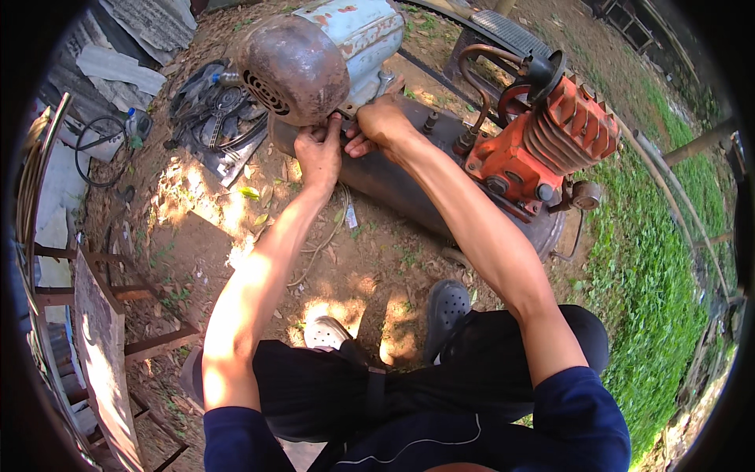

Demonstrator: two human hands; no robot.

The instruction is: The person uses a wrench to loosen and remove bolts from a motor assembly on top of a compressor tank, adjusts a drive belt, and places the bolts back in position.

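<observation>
Seen from my head, I crouch on the bare dirt ground (pixel 197 236) with both arms stretched out to the motor (pixel 314 59), a rusty round-ended thing with a pale blue body that sits on top of the dark tank (pixel 393 181). My left hand (pixel 318 153) is curled up under the motor's rusty end cap, its fingers (pixel 334 126) pressed together against the lower rim, I judge so as to steady the work there. My right hand (pixel 381 126) comes in just beside it, touching it, fingers bent and pinching at something small at the motor's foot; what it is I cannot tell, the hands hide it. The orange pump (pixel 550 141) stands on the same tank, well to the right, with a copper pipe (pixel 472 79) bending up beside it. A pale cord (pixel 326 236) trails on the ground below my left wrist. Grass (pixel 653 259) begins beyond the tank's right end.
</observation>
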